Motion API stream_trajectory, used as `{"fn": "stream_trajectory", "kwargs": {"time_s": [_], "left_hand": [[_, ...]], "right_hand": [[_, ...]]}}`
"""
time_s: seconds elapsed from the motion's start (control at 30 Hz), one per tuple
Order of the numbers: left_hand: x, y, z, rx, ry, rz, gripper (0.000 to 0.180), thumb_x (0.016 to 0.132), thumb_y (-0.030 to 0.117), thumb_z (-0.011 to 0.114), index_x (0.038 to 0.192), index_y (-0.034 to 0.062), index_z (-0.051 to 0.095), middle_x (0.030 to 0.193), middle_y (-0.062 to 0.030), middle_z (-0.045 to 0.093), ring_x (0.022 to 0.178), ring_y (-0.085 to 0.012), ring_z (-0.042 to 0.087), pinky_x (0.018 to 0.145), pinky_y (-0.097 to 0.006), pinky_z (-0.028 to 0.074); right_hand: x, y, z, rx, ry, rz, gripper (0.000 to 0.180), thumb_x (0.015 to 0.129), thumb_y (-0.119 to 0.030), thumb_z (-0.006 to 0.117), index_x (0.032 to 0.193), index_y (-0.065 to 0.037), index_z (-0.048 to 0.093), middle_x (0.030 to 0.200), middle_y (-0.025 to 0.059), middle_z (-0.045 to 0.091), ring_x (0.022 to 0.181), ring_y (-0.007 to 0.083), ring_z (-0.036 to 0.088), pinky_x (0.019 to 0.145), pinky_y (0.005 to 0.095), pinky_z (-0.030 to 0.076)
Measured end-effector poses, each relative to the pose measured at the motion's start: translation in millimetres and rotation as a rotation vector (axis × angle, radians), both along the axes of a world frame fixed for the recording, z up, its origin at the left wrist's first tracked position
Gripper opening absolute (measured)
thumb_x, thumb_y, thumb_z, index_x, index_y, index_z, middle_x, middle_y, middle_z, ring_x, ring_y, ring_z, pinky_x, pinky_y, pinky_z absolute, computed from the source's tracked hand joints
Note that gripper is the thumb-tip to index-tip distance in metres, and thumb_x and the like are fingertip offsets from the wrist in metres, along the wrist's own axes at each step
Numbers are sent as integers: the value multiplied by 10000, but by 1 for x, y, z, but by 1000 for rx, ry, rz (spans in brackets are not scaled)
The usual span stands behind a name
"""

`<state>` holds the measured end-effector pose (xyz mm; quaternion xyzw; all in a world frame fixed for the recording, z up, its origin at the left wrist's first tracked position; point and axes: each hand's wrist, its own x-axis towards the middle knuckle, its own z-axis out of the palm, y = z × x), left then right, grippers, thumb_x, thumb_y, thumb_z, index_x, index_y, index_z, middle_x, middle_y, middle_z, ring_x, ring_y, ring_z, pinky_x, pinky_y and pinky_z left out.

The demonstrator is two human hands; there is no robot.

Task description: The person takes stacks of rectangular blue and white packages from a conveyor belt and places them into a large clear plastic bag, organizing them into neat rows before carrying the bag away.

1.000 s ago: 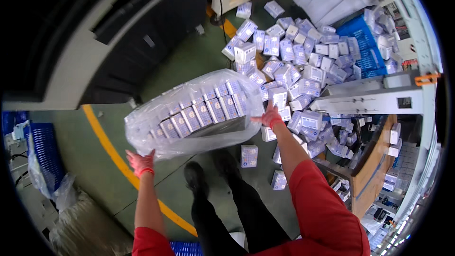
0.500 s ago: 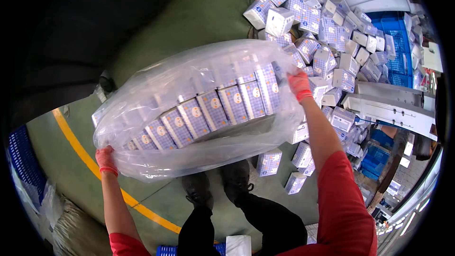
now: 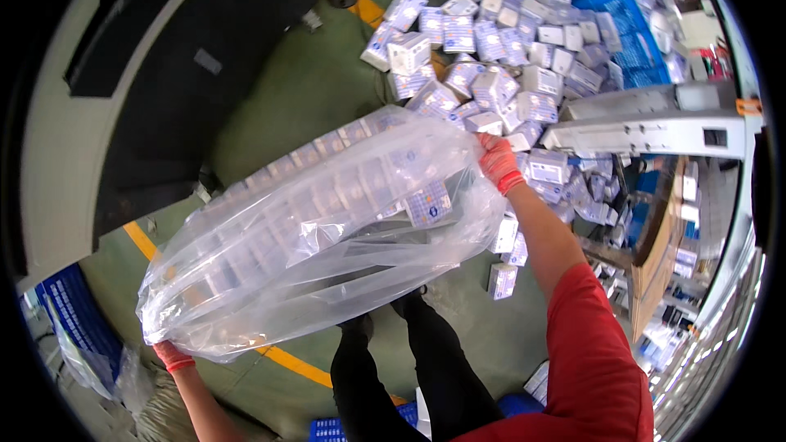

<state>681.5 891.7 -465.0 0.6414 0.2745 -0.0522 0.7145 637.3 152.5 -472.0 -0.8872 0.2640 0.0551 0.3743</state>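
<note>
Red sleeves and black trousers fill the lower frame; the person stands on a green floor (image 3: pixel 311 90) crossed by a yellow line (image 3: pixel 295 364). Left hand (image 3: pixel 170 355), in a red glove, sits at the low left, under the bottom corner of a large clear plastic bag (image 3: pixel 327 229); its fingers are hidden by the film, so the grip cannot be read. Right hand (image 3: pixel 497 162), also red-gloved, is raised at the bag's upper right end, fingers curled tight and pinching the gathered plastic. Bag hangs slantwise between the two hands, above the person's legs, low at left and high at right. Inside, rows of small white-and-blue boxes (image 3: pixel 426 203) show through the film, most of them lying toward the upper side; lower part is slack, crumpled plastic.

Beyond the right hand, a loose heap of the same small cartons (image 3: pixel 491 41) spreads over the floor. Grey metal machine arm (image 3: pixel 655 123) juts in from the right. Blue crate (image 3: pixel 630 24) lies behind the heap. Blue basket (image 3: pixel 65 311) at far left edge.
</note>
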Motion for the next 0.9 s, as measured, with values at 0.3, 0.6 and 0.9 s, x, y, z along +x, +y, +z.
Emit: {"fn": "stream_trajectory", "kwargs": {"time_s": [0.3, 0.6, 0.9], "left_hand": [[19, -111, 210, -367, 109, -443, 400, 808, 267, 444, 1136, 39, 436, 1105, -113, 487, 996, -255, 475, 847, -404, 394], [9, -369, 391, -314, -109, -930, 458, 810, 313, 420, 1176, 38, 390, 1150, -117, 453, 1032, -271, 449, 881, -410, 366], [-100, -681, 458, -554, -138, -1333, 513, 807, 353, 408, 1204, 32, 360, 1189, -121, 426, 1064, -286, 424, 909, -411, 343]], "right_hand": [[-245, -23, 117, -81, 46, -293, 219, 727, -34, 492, 919, -55, 595, 857, 132, 593, 793, 219, 557, 700, 259, 415], [-534, -32, 369, -14, -342, -870, 257, 693, 11, 520, 937, -27, 592, 859, 105, 606, 798, 168, 561, 712, 275, 423], [-789, -146, 474, -176, -420, -1194, 228, 712, -22, 548, 930, -57, 605, 786, 47, 617, 712, 112, 550, 652, 241, 433]]}}
